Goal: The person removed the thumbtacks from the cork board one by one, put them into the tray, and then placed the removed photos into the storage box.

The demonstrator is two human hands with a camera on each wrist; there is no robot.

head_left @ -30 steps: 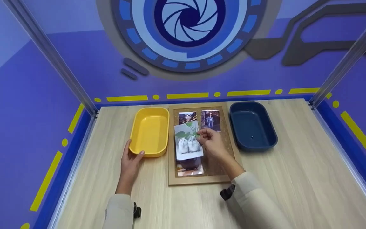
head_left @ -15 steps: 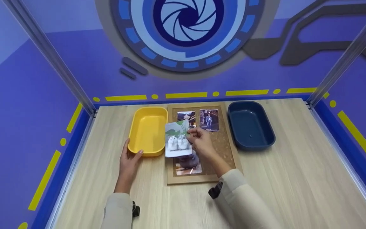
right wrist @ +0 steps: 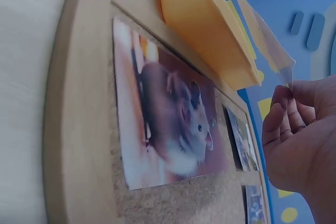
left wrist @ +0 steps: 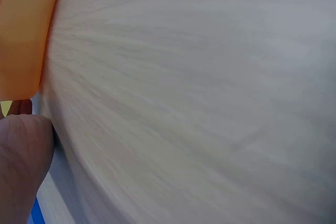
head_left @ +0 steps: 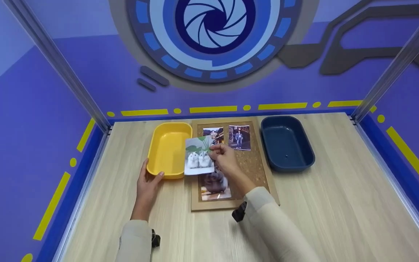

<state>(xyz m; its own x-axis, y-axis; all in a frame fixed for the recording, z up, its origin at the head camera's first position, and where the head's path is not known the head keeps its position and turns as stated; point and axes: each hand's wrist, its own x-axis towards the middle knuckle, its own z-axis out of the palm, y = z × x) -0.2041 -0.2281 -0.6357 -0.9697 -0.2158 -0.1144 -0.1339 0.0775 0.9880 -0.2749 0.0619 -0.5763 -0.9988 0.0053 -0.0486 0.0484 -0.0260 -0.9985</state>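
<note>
My right hand (head_left: pixel 227 160) pinches a photo print of two white hamsters (head_left: pixel 198 160) by its right edge. The print is held above the corkboard (head_left: pixel 251 171), its left part overlapping the rim of the yellow tray (head_left: pixel 168 154) in the head view. In the right wrist view that print (right wrist: pixel 265 35) appears nearly edge-on, raised off the board. My left hand (head_left: pixel 147 191) holds the near left corner of the yellow tray, thumb at the front wall, fingers along the left side. A photo of a dark rodent (right wrist: pixel 173 114) lies on the cork below my right hand.
Two smaller photos, one partly covered (head_left: pixel 215 131) and one of a standing person (head_left: pixel 239 137), lie at the board's far end. A dark blue tray (head_left: pixel 289 145) stands right of the board. A patterned blue wall (head_left: pixel 209 100) rises behind the wooden table (head_left: pixel 351 203).
My right hand has moved left with the hamster print, from above the corkboard to the yellow tray's right edge. More of the rodent photo shows. My left hand stays at the tray.
</note>
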